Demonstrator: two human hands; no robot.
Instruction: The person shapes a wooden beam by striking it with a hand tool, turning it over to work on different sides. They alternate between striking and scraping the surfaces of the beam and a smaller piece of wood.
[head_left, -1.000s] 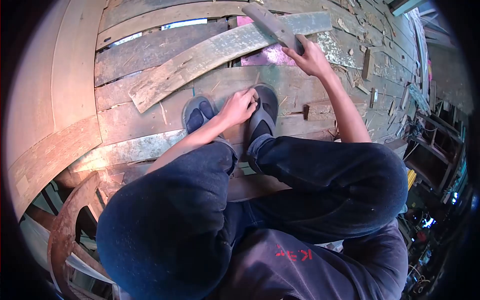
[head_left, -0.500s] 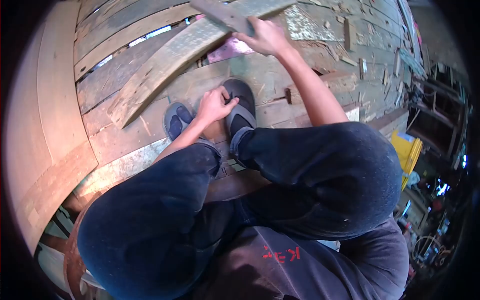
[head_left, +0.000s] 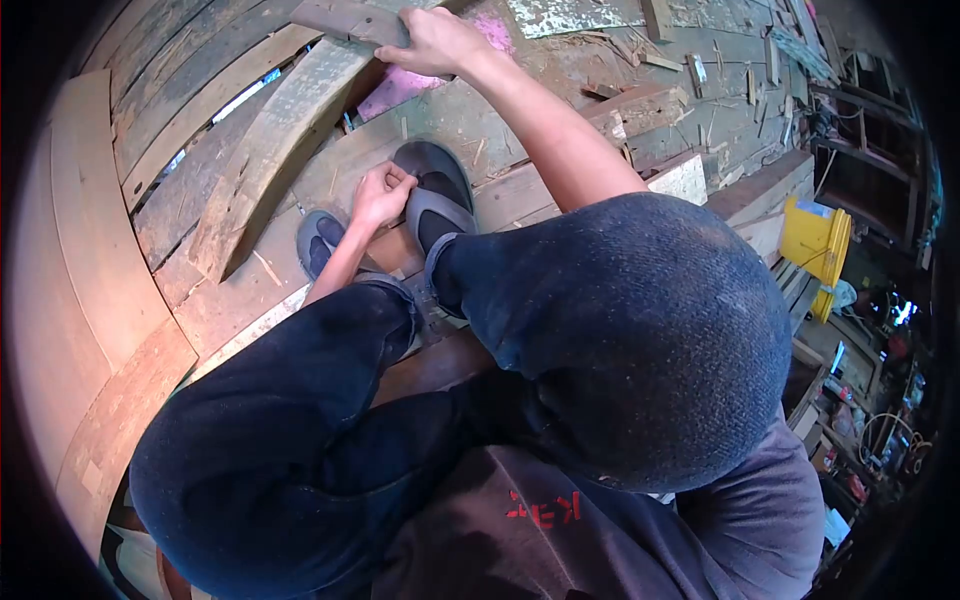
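Observation:
My right hand (head_left: 437,42) grips one end of a short, flat wooden piece (head_left: 350,19), grey-brown, whose far end reaches left toward the top edge of the view. The piece overlaps a long, thick, weathered wooden beam (head_left: 265,140) lying aslant on the boards. Between my two feet, my left hand (head_left: 383,195) is closed, thumb and fingertips pinched together beside the dark shoe (head_left: 440,178) on my right foot. Whatever the pinch holds is too small to make out. The other shoe (head_left: 316,240) stands just left of that wrist.
Plank flooring (head_left: 500,125) with gaps and scattered wood chips spreads around my feet. A pink sheet (head_left: 395,92) lies beside the beam. Wooden offcuts (head_left: 640,108) lie to the right, a yellow bucket (head_left: 815,240) beyond my knee. Smooth wooden panels (head_left: 95,230) stand at left.
The whole view has shifted, moving the scene left. My right hand has carried the wooden piece farther left along the beam. My left hand stays by the shoe, still pinched.

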